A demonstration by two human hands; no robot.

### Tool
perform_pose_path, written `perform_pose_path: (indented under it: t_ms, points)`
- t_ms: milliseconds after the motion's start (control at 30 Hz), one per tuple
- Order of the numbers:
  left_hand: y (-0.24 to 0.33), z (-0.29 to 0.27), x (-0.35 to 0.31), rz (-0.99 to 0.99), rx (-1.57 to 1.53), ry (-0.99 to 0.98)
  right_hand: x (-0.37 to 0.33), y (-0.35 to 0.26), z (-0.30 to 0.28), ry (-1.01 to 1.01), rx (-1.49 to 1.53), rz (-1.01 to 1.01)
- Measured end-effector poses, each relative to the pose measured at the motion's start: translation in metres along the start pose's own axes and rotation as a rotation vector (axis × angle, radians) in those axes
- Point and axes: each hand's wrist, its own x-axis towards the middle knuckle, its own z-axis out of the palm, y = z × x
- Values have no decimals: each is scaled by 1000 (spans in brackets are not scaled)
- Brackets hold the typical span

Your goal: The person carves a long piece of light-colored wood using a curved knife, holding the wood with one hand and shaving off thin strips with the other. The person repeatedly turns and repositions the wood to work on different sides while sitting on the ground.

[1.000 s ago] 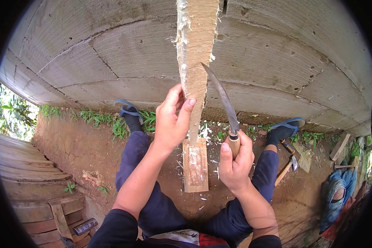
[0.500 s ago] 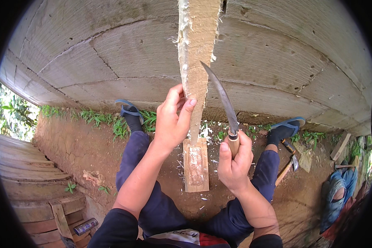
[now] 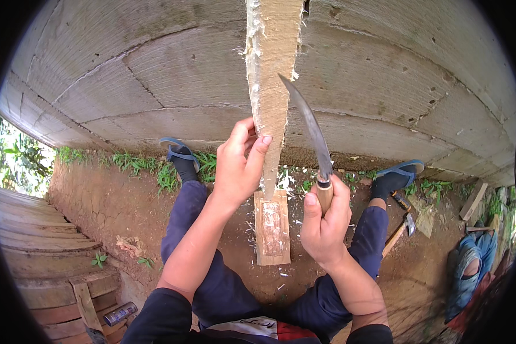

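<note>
A long rough-hewn wooden plank (image 3: 272,74), splintered along both edges, stands upright with its narrow lower end on a wooden block (image 3: 273,243) on the ground. My left hand (image 3: 241,163) grips the plank low down, thumb on its front face and fingers round its left edge. In my right hand (image 3: 327,226) is a curved sickle-like knife (image 3: 313,129), fingers closed round its short wooden handle. The blade points up, its tip close in front of the plank's right side; whether it touches the wood I cannot tell.
A block wall (image 3: 372,86) rises ahead, with weeds (image 3: 135,163) along its foot. Pale shavings (image 3: 286,182) litter the dirt. An axe-like tool (image 3: 399,232) lies by my right foot, cloth (image 3: 470,269) at far right. Wooden boards (image 3: 43,241) and a can (image 3: 120,313) are on the left.
The curved knife has risen slightly along the plank with my right hand. My left hand stays in place on the plank.
</note>
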Motion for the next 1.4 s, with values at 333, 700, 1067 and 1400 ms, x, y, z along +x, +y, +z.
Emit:
perform_pose_path:
  t_ms: [333, 700, 1067, 1400]
  points:
    - [-3, 2, 2, 3, -51, 2, 17, -7, -3, -30, -79, -2]
    - [-6, -11, -3, -39, -63, -125, 6, 1, 0, -87, -152, 30]
    - [-23, -12, 0, -84, -168, -79, -65, 54, 8, -238, -374, 145]
    - [-20, -7, 3, -68, -151, -51, -176, 71, 5, -377, -423, 530]
